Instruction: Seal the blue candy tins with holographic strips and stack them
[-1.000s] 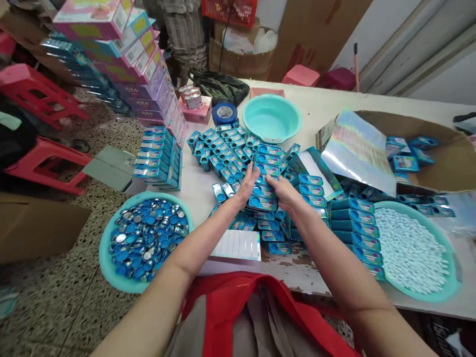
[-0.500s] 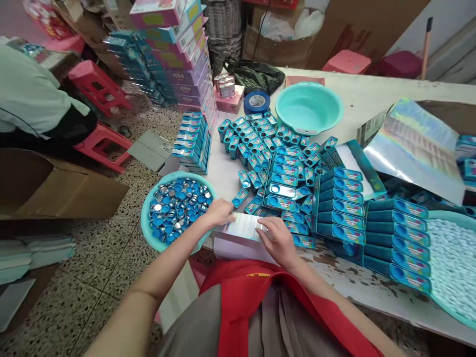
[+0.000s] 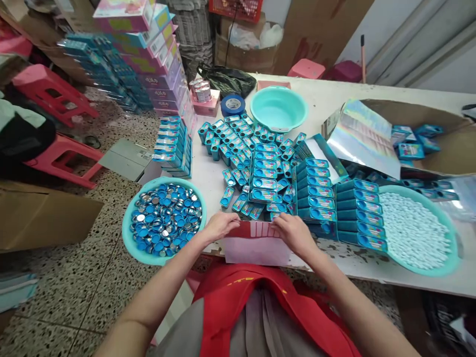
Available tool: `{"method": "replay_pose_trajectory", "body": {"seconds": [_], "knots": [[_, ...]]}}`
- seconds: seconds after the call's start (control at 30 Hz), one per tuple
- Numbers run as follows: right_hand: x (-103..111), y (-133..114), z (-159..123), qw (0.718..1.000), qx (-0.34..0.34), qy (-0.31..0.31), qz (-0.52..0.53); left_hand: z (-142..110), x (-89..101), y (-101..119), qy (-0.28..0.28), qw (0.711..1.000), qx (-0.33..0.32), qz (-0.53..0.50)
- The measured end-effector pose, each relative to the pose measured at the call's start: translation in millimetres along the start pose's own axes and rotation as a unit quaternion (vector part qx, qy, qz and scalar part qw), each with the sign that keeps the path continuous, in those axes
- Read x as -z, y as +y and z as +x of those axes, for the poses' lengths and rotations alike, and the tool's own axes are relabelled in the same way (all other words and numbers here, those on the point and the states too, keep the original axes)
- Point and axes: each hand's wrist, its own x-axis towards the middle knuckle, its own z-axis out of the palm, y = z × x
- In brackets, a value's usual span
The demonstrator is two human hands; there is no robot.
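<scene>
My left hand (image 3: 222, 226) pinches the left end of a shiny, mirror-like card (image 3: 241, 229) at the table's front edge. Its right end is between the thumb and fingers of my right hand (image 3: 293, 232). The card's surface reflects red and pale stripes. Below it hangs a white panel (image 3: 256, 251); whether the two are one piece I cannot tell. Just beyond my hands lie many small blue tins (image 3: 227, 197), some loose and some stacked in a row (image 3: 264, 181). Left of my left hand is a turquoise basin (image 3: 128, 233) of blue and silver round caps (image 3: 167, 213).
On the right stand stacked blue tins (image 3: 316, 191) and a basin (image 3: 451, 258) of pale pellets. Farther back are another turquoise basin (image 3: 278, 111), blue tape (image 3: 233, 104) and an open carton (image 3: 457, 144). Tall pink and purple boxes (image 3: 159, 82) rise at the left, near red stools (image 3: 63, 158).
The card has tipped, its face going from silvery white to reddish. My right hand has moved from its top to its far right edge. The view has swung right.
</scene>
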Motion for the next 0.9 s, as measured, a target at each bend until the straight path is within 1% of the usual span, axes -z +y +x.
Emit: {"method": "replay_pose_trajectory", "body": {"seconds": [0.07,0.13,0.17,0.23,0.3,0.4,0.47,0.53,0.67,0.9], "knots": [[3,15,-5,0.999,-0.028,-0.013,-0.022,11,-13.0,12,0.005,0.999,-0.007,-0.037],[1,19,-8,0.998,-0.046,0.01,-0.031,22,-24.8,24,0.02,0.998,-0.003,-0.053],[-3,16,-8,0.998,-0.046,0.033,-0.028,26,-29.1,29,0.03,0.998,0.005,-0.053],[-13,3,-7,0.996,-0.038,0.085,-0.009,33,-34.1,37,0.045,0.998,0.021,-0.044],[-27,-14,-6,0.993,-0.034,0.112,0.015,36,-34.9,42,0.051,0.998,0.031,-0.024],[-49,-33,-7,0.992,-0.03,0.118,0.032,37,-33.9,46,0.054,0.997,0.05,0.016],[-60,-37,-10,0.992,-0.014,0.122,0.029,36,-34.5,47,0.057,0.996,0.068,0.026],[-65,-34,-13,0.992,0.01,0.123,0.027,36,-36.3,48,0.062,0.994,0.082,0.024],[-63,-21,-13,0.989,0.061,0.124,0.046,35,-39.5,50,0.08,0.991,0.107,0.019],[-51,-9,-5,0.98,0.113,0.15,0.06,36,-41.2,53,0.108,0.986,0.124,0.033]]}}
